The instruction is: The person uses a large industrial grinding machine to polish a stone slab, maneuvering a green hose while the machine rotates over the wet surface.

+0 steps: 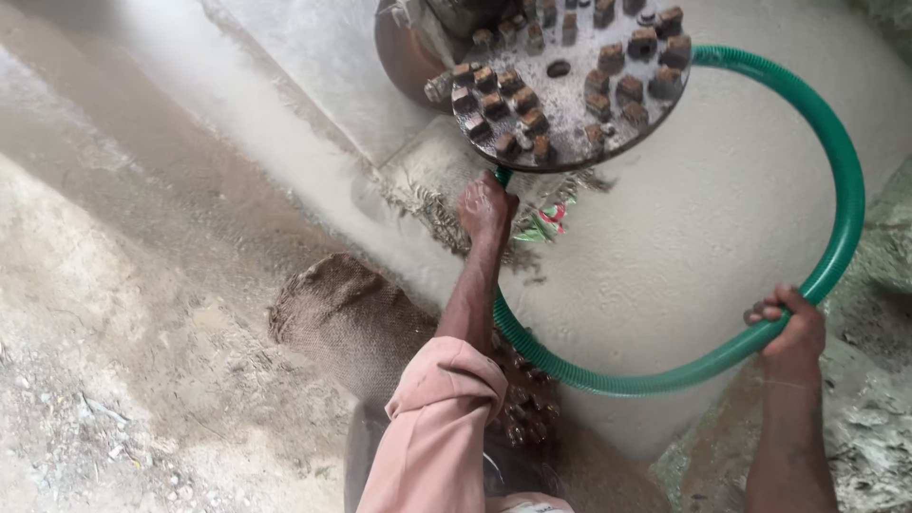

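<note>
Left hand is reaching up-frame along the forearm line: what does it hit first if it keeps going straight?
Likely the lower rim of the round studded disc, just beyond the left hand, which grips the green hose end there. Depth is unclear; it might pass underneath the disc.

Daylight from upper left, glare w/ washed-out floor; soft shadows, slight motion blur.

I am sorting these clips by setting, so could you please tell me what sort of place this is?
Probably a stone-polishing or floor-grinding worksite: a round grinding disc studded with abrasive blocks, pale slurry over the floor, and a green ribbed hose held by both hands.
</note>
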